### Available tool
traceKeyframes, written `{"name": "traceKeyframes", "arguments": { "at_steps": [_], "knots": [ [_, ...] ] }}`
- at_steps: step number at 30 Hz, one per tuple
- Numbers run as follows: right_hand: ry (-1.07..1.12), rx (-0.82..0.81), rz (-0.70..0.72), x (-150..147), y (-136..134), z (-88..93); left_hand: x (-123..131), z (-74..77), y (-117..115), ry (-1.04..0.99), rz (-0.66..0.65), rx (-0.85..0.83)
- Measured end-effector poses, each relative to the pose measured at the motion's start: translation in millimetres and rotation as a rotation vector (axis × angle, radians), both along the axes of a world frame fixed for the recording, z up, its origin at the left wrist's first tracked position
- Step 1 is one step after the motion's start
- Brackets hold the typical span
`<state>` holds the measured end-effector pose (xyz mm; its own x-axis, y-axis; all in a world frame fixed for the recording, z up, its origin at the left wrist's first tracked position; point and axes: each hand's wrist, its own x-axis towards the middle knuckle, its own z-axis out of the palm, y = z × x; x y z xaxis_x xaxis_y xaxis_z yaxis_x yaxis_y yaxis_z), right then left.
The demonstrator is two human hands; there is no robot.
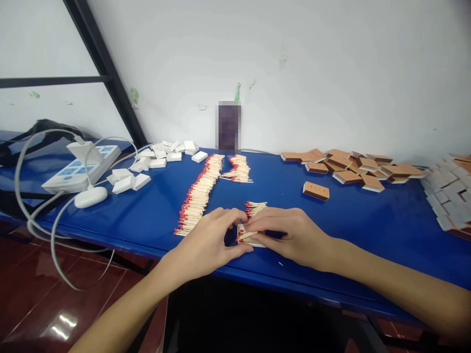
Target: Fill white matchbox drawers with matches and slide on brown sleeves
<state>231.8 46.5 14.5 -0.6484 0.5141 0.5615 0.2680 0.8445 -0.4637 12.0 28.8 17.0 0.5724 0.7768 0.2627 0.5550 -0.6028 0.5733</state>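
Observation:
My left hand (211, 238) and my right hand (289, 235) meet at the near edge of the blue table (368, 215). Between their fingertips sits a small white matchbox tray (246, 236) holding red-tipped matches. Both hands pinch this tray, the right from the right side, the left from the left. A small bunch of matches (255, 207) lies just behind the fingers. A long row of red-tipped matches (198, 196) runs away from my left hand.
White inner trays (162, 153) lie scattered at the back left, brown matchbox sleeves (349, 169) at the back right, one single sleeve (315, 190) nearer. A second match pile (238, 169) sits mid-table. A power strip (81, 169) with cables lies far left. White boxes (447, 196) stack at the right edge.

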Motion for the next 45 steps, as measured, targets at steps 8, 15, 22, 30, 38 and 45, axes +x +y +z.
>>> {"name": "traceKeyframes", "arguments": {
  "at_steps": [8, 15, 22, 30, 38, 45],
  "knots": [
    [-0.109, 0.043, -0.026, 10, -1, 6.7, -1, -1.1, -1, 0.004, -0.006, 0.059],
    [-0.191, 0.047, 0.005, 3, 0, 8.3, -2, -0.9, -1, 0.012, 0.003, 0.055],
    [-0.275, -0.044, -0.049, 2, -1, 16.7, -1, -1.3, -1, 0.036, -0.003, 0.086],
    [-0.257, -0.058, -0.089, 7, -2, 18.1, 1, 2.1, -3, 0.059, -0.062, 0.118],
    [-0.379, -0.159, -0.11, 12, -8, 20.5, 0, 8.0, -6, 0.066, -0.103, 0.067],
    [-0.366, -0.2, -0.084, 13, -9, 19.6, -2, 7.1, -6, 0.073, -0.112, 0.049]
  ]
}}
